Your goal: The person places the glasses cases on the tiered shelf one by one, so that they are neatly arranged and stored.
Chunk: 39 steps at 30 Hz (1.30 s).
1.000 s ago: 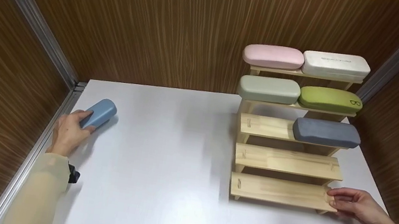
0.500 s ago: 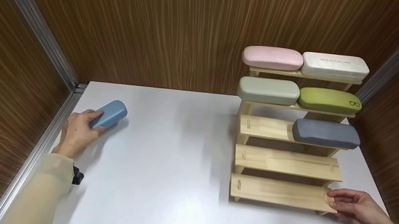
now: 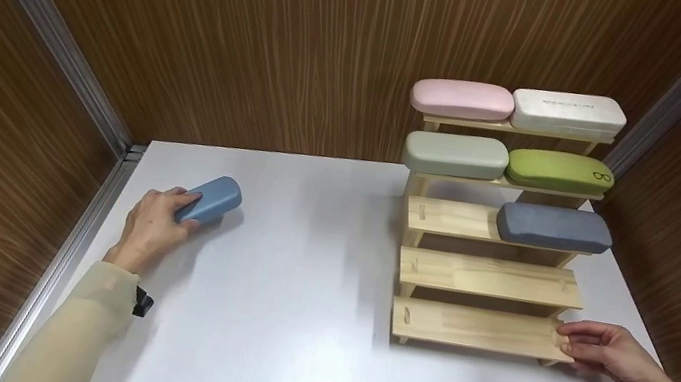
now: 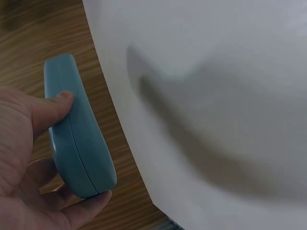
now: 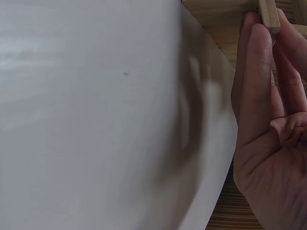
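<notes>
My left hand (image 3: 156,225) grips a blue glasses case (image 3: 214,200) at the left of the white table, thumb on one side and fingers on the other. In the left wrist view the thumb presses near the seam of the case (image 4: 79,129), and its shadow falls apart from it on the table. At the right, my right hand (image 3: 611,357) pinches the right end of the lowest step of a wooden tiered rack (image 3: 483,328). The right wrist view shows the fingertips around the edge of that board (image 5: 269,17).
Upper steps hold a pink case (image 3: 463,99), a white case (image 3: 569,113), a pale green case (image 3: 457,155), a lime green case (image 3: 560,170) and a grey-blue case (image 3: 555,227). Wood-grain walls (image 3: 281,45) enclose the white table (image 3: 266,316) at the back and sides.
My left hand has carried the blue glasses case to the right, and the case has turned a little toward horizontal. My right hand has stayed on the rack's lowest step.
</notes>
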Tool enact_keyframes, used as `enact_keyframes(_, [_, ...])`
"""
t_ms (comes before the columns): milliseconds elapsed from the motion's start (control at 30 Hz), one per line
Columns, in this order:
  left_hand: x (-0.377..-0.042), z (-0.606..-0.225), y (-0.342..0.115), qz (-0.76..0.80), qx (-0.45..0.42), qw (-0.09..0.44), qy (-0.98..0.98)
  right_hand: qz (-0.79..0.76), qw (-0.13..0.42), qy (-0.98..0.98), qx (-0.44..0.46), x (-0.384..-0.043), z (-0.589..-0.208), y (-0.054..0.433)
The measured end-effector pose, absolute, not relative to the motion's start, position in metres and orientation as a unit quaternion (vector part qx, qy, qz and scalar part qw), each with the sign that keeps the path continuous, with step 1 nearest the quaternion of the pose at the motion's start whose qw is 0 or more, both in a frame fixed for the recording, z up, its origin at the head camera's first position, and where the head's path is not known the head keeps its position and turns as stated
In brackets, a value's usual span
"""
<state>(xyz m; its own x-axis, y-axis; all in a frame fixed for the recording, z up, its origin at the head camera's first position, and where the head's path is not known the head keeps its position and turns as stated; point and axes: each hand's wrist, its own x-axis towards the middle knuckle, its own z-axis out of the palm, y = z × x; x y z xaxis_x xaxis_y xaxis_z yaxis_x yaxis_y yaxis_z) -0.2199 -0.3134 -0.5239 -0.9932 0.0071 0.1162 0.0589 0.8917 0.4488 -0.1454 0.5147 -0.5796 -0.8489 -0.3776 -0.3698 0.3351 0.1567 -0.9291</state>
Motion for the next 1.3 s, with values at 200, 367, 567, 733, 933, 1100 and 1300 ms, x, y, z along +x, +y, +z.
enact_keyframes(200, [-0.223,-0.516,-0.297,-0.227,-0.043,0.049,-0.972,-0.649,0.273,0.710,-0.014,-0.144,-0.579,0.515])
enact_keyframes(367, [-0.223,-0.510,-0.285,-0.222,-0.066,0.053,-0.971,-0.639,0.273,0.719,-0.007,-0.145,-0.578,0.514])
enact_keyframes(567, [-0.222,-0.502,-0.271,-0.220,-0.091,0.053,-0.970,-0.634,0.273,0.723,-0.002,-0.146,-0.578,0.514])
enact_keyframes(733, [-0.222,-0.495,-0.261,-0.217,-0.114,0.054,-0.968,-0.643,0.272,0.716,-0.010,-0.146,-0.579,0.515])
enact_keyframes(933, [-0.221,-0.485,-0.248,-0.214,-0.134,0.056,-0.966,-0.651,0.273,0.708,-0.019,-0.145,-0.581,0.515])
enact_keyframes(1100, [-0.221,-0.478,-0.238,-0.210,-0.157,0.056,-0.963,-0.649,0.274,0.710,-0.014,-0.146,-0.581,0.516])
enact_keyframes(1300, [-0.220,-0.469,-0.223,-0.210,-0.184,0.051,-0.959,-0.649,0.278,0.708,-0.012,-0.147,-0.580,0.516])
